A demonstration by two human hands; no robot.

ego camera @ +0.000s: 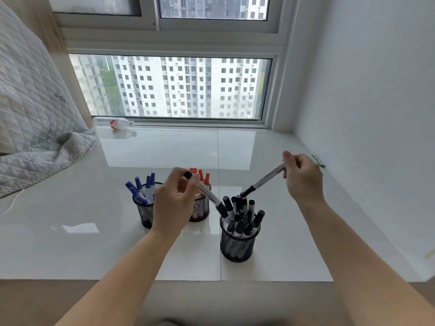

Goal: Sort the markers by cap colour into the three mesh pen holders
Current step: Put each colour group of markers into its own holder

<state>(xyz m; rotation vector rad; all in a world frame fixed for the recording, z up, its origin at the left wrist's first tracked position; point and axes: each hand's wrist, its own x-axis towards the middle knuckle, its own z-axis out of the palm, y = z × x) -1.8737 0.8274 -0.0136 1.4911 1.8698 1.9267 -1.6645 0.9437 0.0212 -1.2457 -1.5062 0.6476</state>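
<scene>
Three black mesh pen holders stand on the white sill. The left holder (145,214) has several blue-capped markers (147,187). The middle holder (202,209) has red-capped markers (200,174) and sits partly behind my left hand. The right holder (236,248) is full of black-capped markers (240,220). My left hand (175,201) grips a black-capped marker (207,192), cap end pointing down at the right holder. My right hand (302,177) pinches another black-capped marker (264,180), its cap just above the same holder.
A plastic bottle (114,123) lies by the window at the back left. A quilted blanket (35,128) covers the left side. A green object (317,160) lies against the right wall. The sill's front edge runs just behind my forearms.
</scene>
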